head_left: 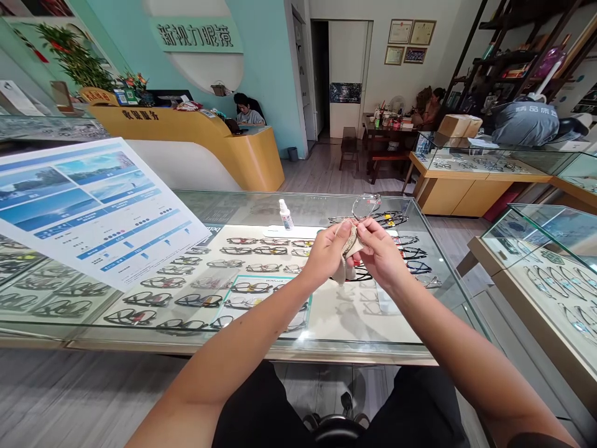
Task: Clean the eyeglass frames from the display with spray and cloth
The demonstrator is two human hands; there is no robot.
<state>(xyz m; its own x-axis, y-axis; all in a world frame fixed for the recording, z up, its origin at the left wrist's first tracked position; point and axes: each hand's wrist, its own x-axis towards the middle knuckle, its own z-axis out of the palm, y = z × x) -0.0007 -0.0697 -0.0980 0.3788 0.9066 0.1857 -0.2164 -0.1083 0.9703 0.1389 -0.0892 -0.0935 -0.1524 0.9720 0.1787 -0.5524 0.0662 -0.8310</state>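
Observation:
Above the glass counter my left hand (325, 251) and my right hand (381, 249) meet, fingers closed. A beige cleaning cloth (344, 271) is bunched between them, and its lower end hangs down under my left fingers. A pair of thin-framed eyeglasses (366, 205) sticks up just beyond my fingertips. Its lower part is hidden by my fingers and the cloth. My left fingers pinch the cloth; my right thumb and fingers close on the eyeglasses and touch the cloth too. A small white spray bottle (286, 215) stands upright on the counter, left of my hands.
Rows of eyeglass frames (161, 300) lie inside the glass display counter (373, 353). A printed sheet (105, 218) rises at the left. Behind are a yellow reception desk (186, 134) with a person seated, another person by a wooden table, and more display cases (480, 180) on the right.

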